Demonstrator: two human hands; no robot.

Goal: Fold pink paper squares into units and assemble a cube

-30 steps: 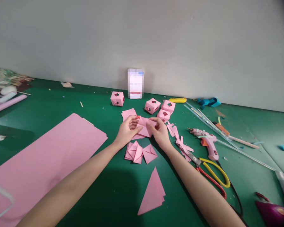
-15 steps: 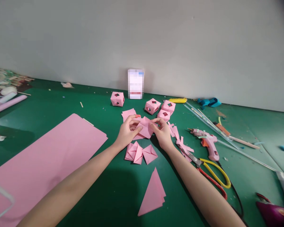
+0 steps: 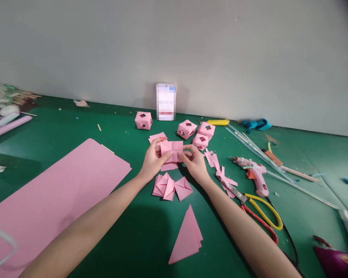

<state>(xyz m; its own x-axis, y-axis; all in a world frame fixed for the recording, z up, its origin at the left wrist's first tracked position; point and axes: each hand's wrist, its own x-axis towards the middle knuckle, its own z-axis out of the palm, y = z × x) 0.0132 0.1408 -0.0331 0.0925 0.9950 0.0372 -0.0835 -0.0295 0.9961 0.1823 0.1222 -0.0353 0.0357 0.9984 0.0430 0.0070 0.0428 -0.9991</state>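
Note:
Between my two hands is a small piece of pink paper point(image 3: 172, 148) with creases across it, raised over the green table. My left hand point(image 3: 152, 160) pinches its left side, thumb in front. On the right side, my right hand point(image 3: 195, 162) grips it between thumb and fingers. Beneath and behind it lie more pink paper pieces point(image 3: 168, 166), partly hidden. Closer to me are several folded pink squares point(image 3: 165, 186) with one folded square point(image 3: 183, 189) beside them. A stack of folded pink triangles point(image 3: 187, 237) rests nearer still.
Pink paper cubes with cut-outs point(image 3: 187, 129) stand behind my hands, near a propped phone point(image 3: 166, 102). To the right are paper strips point(image 3: 226, 178), scissors point(image 3: 263, 212), a glue gun point(image 3: 258, 175) and clear sticks point(image 3: 258, 154). A large pink sheet point(image 3: 66, 193) covers the left.
The held paper has turned from a tilted, pointed position to a squarer one, its creased face now showing. Both hands have shifted slightly and keep their hold.

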